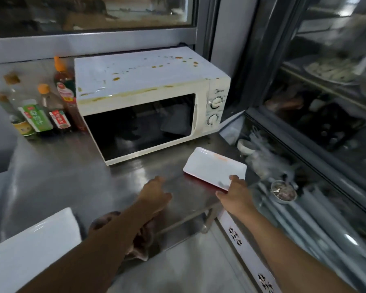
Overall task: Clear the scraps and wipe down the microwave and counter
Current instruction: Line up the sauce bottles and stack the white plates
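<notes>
A white microwave (148, 81) stands on the steel counter (57, 176), its top dotted with orange-brown stains and its door shut. In front of it to the right lies a white rectangular plate (213, 166) with a red underside and a faint orange smear. My right hand (235, 193) grips the plate's near corner, thumb on top. My left hand (154, 193) rests on the counter left of the plate, fingers loosely bent, holding nothing. A brownish rag (142, 240) lies under my left forearm at the counter's front edge.
Several sauce bottles (42, 106) stand to the left of the microwave. A white tray (30, 250) sits at the lower left. A glass display cabinet (317, 127) with dishes and a small metal bowl (283, 191) borders the counter on the right.
</notes>
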Motion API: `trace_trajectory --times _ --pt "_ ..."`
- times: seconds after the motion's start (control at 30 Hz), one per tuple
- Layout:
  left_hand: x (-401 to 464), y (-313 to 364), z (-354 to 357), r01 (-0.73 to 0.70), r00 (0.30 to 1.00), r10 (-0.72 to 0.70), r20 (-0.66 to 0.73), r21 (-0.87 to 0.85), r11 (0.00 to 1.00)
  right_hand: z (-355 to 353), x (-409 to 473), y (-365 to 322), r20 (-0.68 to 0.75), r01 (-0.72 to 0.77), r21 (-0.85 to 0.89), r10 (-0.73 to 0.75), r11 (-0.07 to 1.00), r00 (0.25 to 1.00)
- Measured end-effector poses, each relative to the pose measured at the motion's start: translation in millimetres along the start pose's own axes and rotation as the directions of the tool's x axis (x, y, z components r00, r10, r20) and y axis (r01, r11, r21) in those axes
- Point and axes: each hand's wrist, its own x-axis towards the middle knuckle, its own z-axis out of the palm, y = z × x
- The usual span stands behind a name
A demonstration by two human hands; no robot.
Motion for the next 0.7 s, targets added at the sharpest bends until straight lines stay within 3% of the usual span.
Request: trace_trajectory --times 0.1,0.3,0.5,0.7 --pt "32.2 23.5 20.2 0.004 1.000 -0.004 -0.002 -0.010 1.000 -6.5 30.3 21.9 -0.057 -0.047 0.064 0.050 0.997 0.997" --pt "83.8 50.8 50.2 0.093 0.994 -0.098 -0.051 -0.093 0.991 -4.1 73.2 49.8 -0.039 -0.118 0.163 0.126 0.979 0.991" --pt "119.9 60.4 67.8 0.124 0.988 -0.129 -0.088 -0.060 0.990 6.6 86.0 56.8 -0.149 -0.074 0.253 0.114 0.965 0.982" --pt "127.6 54.4 68.1 0.185 0.974 -0.197 -0.112 -0.113 0.976 10.6 90.9 62.4 -0.109 -0.078 0.175 0.098 0.982 0.989"
